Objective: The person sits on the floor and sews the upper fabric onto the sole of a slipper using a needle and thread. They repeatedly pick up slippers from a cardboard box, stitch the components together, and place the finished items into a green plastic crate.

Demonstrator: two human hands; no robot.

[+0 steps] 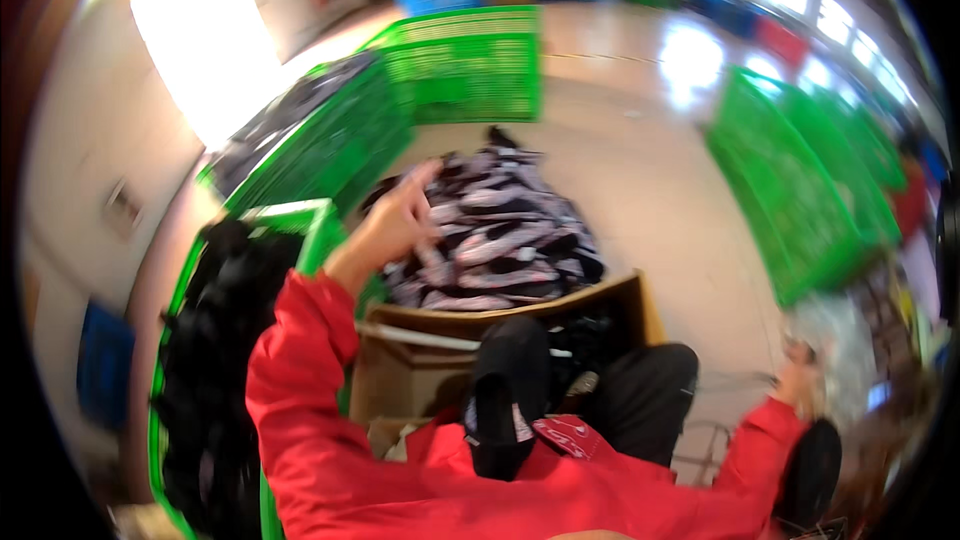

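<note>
My left hand [398, 218] reaches out over a heap of black and pale pinkish shoe-like pieces [500, 230], its fingers stretched and nothing visible in them. Blur hides whether it touches the heap. On my lap stands a black cloth shoe [510, 380], its opening toward me. Out at the far right, my right hand [797, 377] is beside a clear plastic bag [845, 355]. Its fingers are too smeared to read. Below that hand is another black shoe-like thing [810, 470].
An open cardboard box [400, 380] stands before my knees. At left, a green crate [325, 225] holds black items [225, 370]. More green crates [470, 65] stand ahead, and others [790, 190] at right on the pale floor [650, 170].
</note>
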